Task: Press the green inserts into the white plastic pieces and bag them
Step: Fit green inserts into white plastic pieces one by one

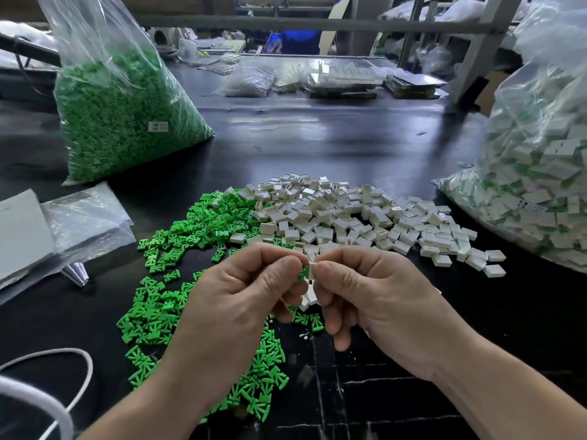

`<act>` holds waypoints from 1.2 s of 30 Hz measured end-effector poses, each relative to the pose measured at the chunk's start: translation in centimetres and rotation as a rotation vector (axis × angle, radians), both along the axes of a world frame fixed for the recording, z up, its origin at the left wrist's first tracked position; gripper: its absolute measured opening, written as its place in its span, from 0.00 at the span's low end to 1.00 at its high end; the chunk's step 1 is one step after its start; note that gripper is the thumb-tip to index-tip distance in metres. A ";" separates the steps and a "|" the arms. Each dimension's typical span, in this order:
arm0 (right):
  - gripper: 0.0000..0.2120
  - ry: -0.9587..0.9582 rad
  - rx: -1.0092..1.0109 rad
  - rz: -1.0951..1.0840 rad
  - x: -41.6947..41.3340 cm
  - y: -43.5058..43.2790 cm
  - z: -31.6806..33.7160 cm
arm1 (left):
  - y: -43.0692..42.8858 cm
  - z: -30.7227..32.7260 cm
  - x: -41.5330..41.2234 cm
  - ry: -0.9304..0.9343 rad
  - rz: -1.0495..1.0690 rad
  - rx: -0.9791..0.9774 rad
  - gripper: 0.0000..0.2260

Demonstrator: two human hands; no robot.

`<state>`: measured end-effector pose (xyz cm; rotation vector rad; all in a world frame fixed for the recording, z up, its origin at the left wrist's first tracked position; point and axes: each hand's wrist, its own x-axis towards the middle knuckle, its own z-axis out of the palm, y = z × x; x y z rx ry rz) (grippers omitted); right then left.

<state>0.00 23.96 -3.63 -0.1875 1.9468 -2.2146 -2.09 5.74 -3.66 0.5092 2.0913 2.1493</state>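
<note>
At the far left a stack of flat clear plastic bags point(85, 217) lies on the black worktable point(317, 138). Behind it stands a tall clear bag stuffed with green inserts point(127, 106), and a white cord point(81, 369) loops in at the lower left corner. A loose heap of green fan-shaped inserts point(178, 230) spreads from the middle of the table down under the left wrist. The left hand point(241, 293) hovers above that heap with thumb and forefinger pinched on one small green plastic insert point(304, 275), its other fingers curled under. Touching the insert on its right is a small white plastic piece point(312, 267), pinched between the thumb and forefinger of the right hand point(359, 287). So the insert lies left of the piece, the two meet fingertip to fingertip, and the pressing line seems to run straight across from hand to hand. How deep the insert sits I cannot tell, since the fingers hide the joint. Behind the hands lies a heap of white box-shaped plastic pieces point(349, 214). At the far right stands a large clear bag of white pieces with green showing in them point(540, 185), nearer the right hand and likely where the finished one goes.
</note>
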 end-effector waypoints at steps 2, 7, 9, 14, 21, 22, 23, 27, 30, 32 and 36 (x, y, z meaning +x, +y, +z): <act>0.11 -0.026 -0.025 0.052 0.1 0.0 0.2 | 0.1 0.1 -0.1 -0.150 -0.080 0.134 0.09; 0.11 -0.124 -0.141 0.146 0.3 0.0 0.3 | 0.5 0.2 0.3 -0.428 -0.302 0.352 0.12; 0.11 -0.153 -0.143 0.166 0.4 -0.2 0.3 | 0.5 0.1 0.4 -0.480 -0.319 0.385 0.07; 0.12 -0.141 -0.123 0.155 0.3 -0.6 0.2 | 1.0 -0.3 0.6 -0.505 -0.273 0.449 0.09; 0.13 -0.164 -0.174 0.162 0.4 -0.6 0.3 | 0.9 -0.4 0.4 -0.499 -0.307 0.468 0.05; 0.14 -0.173 -0.169 0.160 0.4 -0.6 0.2 | 0.9 -0.4 0.4 -0.499 -0.291 0.456 0.04; 0.13 -0.180 -0.161 0.161 0.4 -0.7 0.2 | 0.9 -0.5 0.3 -0.498 -0.280 0.450 0.05; 0.12 -0.210 -0.164 0.155 0.5 -0.6 0.3 | 1.0 -0.4 0.4 -0.494 -0.268 0.440 0.07; 0.17 -0.229 -0.181 0.146 0.5 -0.4 0.4 | 1.1 -0.2 0.5 -0.495 -0.270 0.434 0.07; 0.12 -0.226 -0.184 0.149 0.5 -0.4 0.4 | 1.2 -0.2 0.5 -0.503 -0.269 0.439 0.07; 0.10 -0.229 -0.199 0.162 0.5 -0.5 0.6 | 1.1 0.1 0.5 -0.515 -0.273 0.454 0.06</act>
